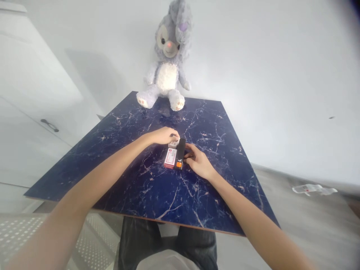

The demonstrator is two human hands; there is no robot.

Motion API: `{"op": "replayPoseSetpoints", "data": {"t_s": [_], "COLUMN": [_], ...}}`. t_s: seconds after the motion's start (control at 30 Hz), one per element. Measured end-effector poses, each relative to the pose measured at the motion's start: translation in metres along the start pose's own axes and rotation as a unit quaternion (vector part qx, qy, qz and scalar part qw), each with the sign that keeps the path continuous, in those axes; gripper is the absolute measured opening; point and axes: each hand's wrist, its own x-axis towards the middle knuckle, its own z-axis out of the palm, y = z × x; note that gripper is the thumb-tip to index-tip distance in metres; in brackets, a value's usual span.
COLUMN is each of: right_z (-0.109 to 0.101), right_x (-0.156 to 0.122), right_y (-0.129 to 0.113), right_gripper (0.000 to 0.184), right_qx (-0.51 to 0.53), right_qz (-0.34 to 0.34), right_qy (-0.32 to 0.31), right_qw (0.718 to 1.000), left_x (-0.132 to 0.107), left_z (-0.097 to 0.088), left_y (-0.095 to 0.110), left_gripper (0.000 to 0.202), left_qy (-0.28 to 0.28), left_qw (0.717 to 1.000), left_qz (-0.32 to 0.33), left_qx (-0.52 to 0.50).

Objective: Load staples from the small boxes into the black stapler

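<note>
Head view showed the black box near the middle of the table, its long axis running between the near and far edges, orange-marked end toward the near edge. It lay just left of the nearer right hand, whose fingers were spread along its side. The left hand curled over the small pale box; whether its fingers pinched, I couldn't tell.

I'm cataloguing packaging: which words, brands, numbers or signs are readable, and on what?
No text is legible enough to quote.
White rectangular box with red edging: red mark and print, too small.
Long black box with orange square: pale lettering, too blurred.
Small whitish box at the left hand: dark marks, too small.
Crumpled whitish translucent wrapper: red mark, unreadable.
</note>
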Motion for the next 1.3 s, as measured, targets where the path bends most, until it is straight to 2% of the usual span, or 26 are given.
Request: {"op": "replayPoseSetpoints", "data": {"t_s": [0.13, 0.27, 0.3, 0.4, 0.47, 0.63, 0.9, 1.13, 1.23, 1.3], "right_z": [0.000, 0.001, 0.002, 0.004, 0.006, 0.007, 0.004, 0.003, -0.001, -0.009], "right_x": [-0.001, -0.004, -0.005, -0.009, -0.012, -0.019, -0.017, -0.017, -0.012, -0.006], "right_y": [-0.004, -0.003, -0.003, -0.005, -0.010, -0.028, -0.029, -0.027, -0.019, -0.010], "right_gripper": [0.064, 0.058, 0.053, 0.035, 0.030, 0.036, 0.039, 0.042, 0.042, 0.043], "right_qx": [-0.008, 0.014, 0.023, 0.068, 0.094, 0.009, -0.025, -0.040, -0.059, -0.070], "right_qz": [0.006, 0.022, 0.032, 0.072, 0.085, 0.053, 0.039, 0.032, 0.034, 0.045], "right_qy": [0.003, 0.023, 0.034, 0.059, 0.059, 0.040, 0.034, 0.043, 0.081, 0.114], "right_qw": [1.000, 0.999, 0.999, 0.993, 0.990, 0.998, 0.998, 0.998, 0.994, 0.990], "left_x": [-0.023, -0.051, -0.061, -0.092, -0.106, -0.111, -0.108, -0.106, -0.090, -0.071], "left_z": [0.003, -0.002, -0.003, 0.002, 0.014, 0.045, 0.049, 0.057, 0.062, 0.065], "left_y": [0.008, 0.009, 0.008, 0.008, 0.013, 0.035, 0.050, 0.053, 0.052, 0.053], "left_gripper": [0.035, 0.050, 0.061, 0.113, 0.127, 0.110, 0.082, 0.089, 0.090, 0.090], "left_qy": [-0.015, 0.021, 0.017, -0.030, -0.031, 0.058, 0.104, 0.115, 0.132, 0.139], "left_qw": [0.997, 0.995, 0.995, 0.989, 0.985, 0.980, 0.979, 0.976, 0.975, 0.975], "left_qz": [-0.057, -0.051, -0.042, -0.041, -0.047, -0.037, -0.055, -0.075, -0.071, -0.062], "left_qx": [-0.049, -0.080, -0.091, -0.138, -0.165, -0.186, -0.168, -0.170, -0.167, -0.162]}}
